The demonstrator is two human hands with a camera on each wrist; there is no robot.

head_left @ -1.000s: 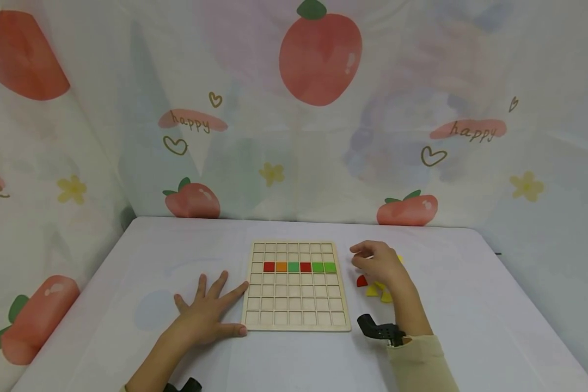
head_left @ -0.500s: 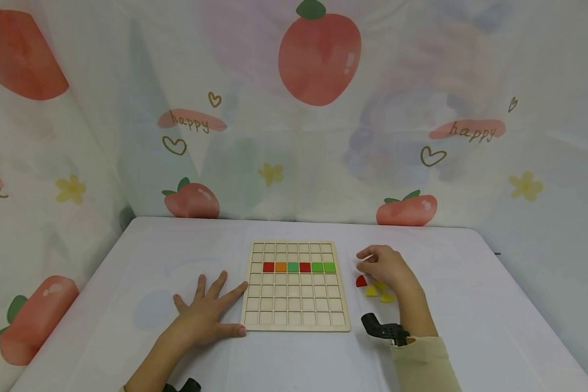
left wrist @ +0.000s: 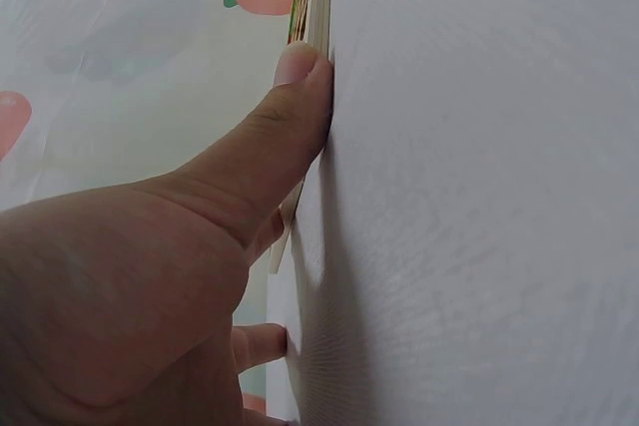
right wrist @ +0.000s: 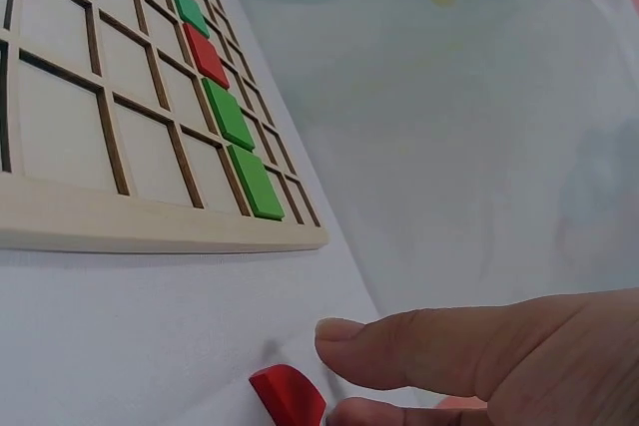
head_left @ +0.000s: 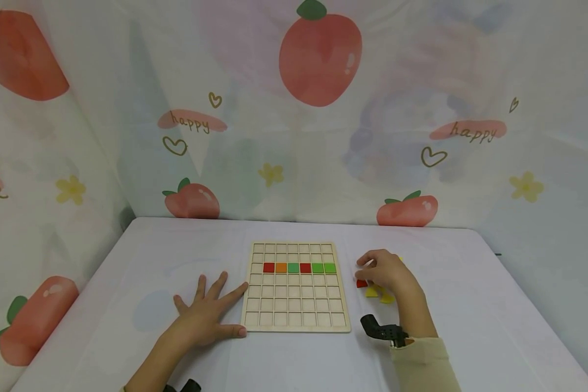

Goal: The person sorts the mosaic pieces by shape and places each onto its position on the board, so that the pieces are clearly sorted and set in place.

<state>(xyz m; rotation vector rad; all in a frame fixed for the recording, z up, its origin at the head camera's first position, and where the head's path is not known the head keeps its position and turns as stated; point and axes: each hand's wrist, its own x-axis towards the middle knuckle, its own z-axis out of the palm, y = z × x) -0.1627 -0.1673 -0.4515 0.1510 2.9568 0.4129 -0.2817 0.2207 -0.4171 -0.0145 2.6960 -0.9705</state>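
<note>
the right hand (head_left: 387, 272) is hovering by a red piece (right wrist: 290, 396), thumb and forefinger parted, holding nothing visible; whether it is touching, i cannot tell. yellow pieces (head_left: 371, 292) are lying near. the left hand (head_left: 201, 318) is touching the board (head_left: 294, 292) between them. six colored squares (head_left: 305, 268) are filling most of one row; all other cells are awaiting pieces.

beyond your right hand (head_left: 384, 270) you face a pale backdrop (head_left: 255, 81) printed with red fruit (head_left: 320, 60); a matching wall (head_left: 29, 239) stands left of your left hand (head_left: 203, 318), and a white table (head_left: 284, 359) spreads beneath both.
</note>
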